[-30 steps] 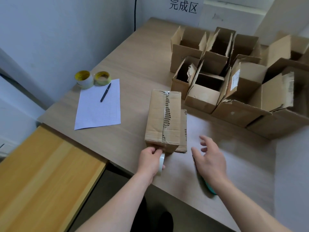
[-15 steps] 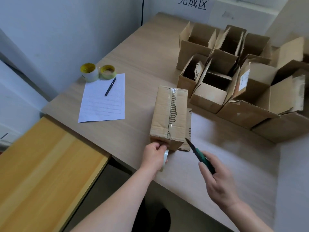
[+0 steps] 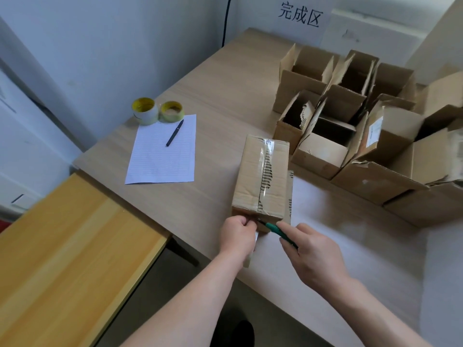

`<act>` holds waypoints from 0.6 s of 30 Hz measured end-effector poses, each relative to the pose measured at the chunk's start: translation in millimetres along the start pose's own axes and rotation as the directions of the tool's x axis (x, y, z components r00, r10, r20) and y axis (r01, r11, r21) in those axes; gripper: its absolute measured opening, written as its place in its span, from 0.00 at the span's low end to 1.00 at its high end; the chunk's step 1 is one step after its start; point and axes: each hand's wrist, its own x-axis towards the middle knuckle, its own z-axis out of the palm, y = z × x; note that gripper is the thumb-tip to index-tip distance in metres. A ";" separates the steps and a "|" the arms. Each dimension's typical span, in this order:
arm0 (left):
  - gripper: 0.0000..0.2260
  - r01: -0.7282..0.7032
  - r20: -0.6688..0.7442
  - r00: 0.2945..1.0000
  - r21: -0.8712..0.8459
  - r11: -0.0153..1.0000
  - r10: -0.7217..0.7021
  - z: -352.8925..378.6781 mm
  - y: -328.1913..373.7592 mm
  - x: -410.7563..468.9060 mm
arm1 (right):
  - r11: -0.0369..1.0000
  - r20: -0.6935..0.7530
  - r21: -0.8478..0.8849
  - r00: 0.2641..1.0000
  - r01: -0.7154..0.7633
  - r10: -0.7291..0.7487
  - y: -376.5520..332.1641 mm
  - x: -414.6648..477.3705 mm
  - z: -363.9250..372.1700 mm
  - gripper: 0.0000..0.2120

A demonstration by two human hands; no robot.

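A: Main item, where?
B: Closed cardboard box [image 3: 263, 179], lying flat on the counter [image 3: 225, 78], near the front edge, mid-frame. Clear tape [image 3: 270, 154] runs along its top seam, with torn paper under it.
A: Left grip?
B: Left grip [image 3: 238, 234] is at the box's near end, fingers curled, pinching a tape roll [image 3: 253, 242] that hangs just under the hand. The roll is mostly hidden and only a pale edge shows.
A: Right?
B: Right grip [image 3: 310, 251] is wrapped round a green-handled knife [image 3: 274, 227], fingers pressed onto the handle. The blade tip points left at the box's near end, just beside the left fingers. Can't tell if it touches tape or card.
A: Hands touching?
B: No, close but apart, and the knife spans the gap.
A: Next out?
B: Flat cardboard piece [image 3: 290, 191] against the box's right side. Behind and to the right is a cluster of open boxes [image 3: 323, 151], flaps up, packed tight. One carries a white label [image 3: 374, 131].
A: Left side?
B: Lined sheet [image 3: 162, 161], well apart from the box, with a black pen [image 3: 175, 133] lying on it near the far edge. Two yellow-cored rolls [image 3: 144, 113] stand side by side at the sheet's far corner.
A: Edges?
B: Yellow wooden surface [image 3: 62, 246] at lower left, below the counter's edge. White wall behind, with a printed sign [image 3: 299, 15] and a black cable [image 3: 226, 21] to its left.
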 end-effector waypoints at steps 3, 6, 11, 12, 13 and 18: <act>0.13 0.002 -0.007 1.000 0.026 1.000 -0.001 0.1 2.6 -0.1 | 1.000 0.002 0.028 1.000 0.003 -0.003 2.5 2.2 -2.8 0.16; 0.18 0.001 -0.044 0.999 0.031 1.000 0.000 -1.7 1.3 0.6 | 0.976 0.069 0.204 0.996 -0.073 0.060 17.6 -14.1 -3.8 0.17; 0.22 -0.024 -0.043 0.999 0.070 0.997 0.027 -10.0 0.3 -1.0 | 0.811 0.104 0.220 0.839 -0.543 0.534 69.6 -80.8 18.7 0.18; 0.21 -0.025 -0.035 0.999 0.067 0.997 0.027 -11.6 0.5 -2.3 | 0.732 0.160 0.158 0.748 -0.663 0.644 79.2 -91.8 23.6 0.20; 0.18 -0.023 -0.019 1.000 0.061 0.998 0.024 -13.2 0.4 -3.6 | 0.670 0.221 0.088 0.671 -0.737 0.708 85.0 -98.9 27.7 0.21; 0.07 -0.043 0.101 0.994 0.042 0.998 0.038 -23.9 -1.2 -20.6 | 0.684 0.189 -0.100 0.661 -0.722 0.726 69.3 -77.9 26.8 0.21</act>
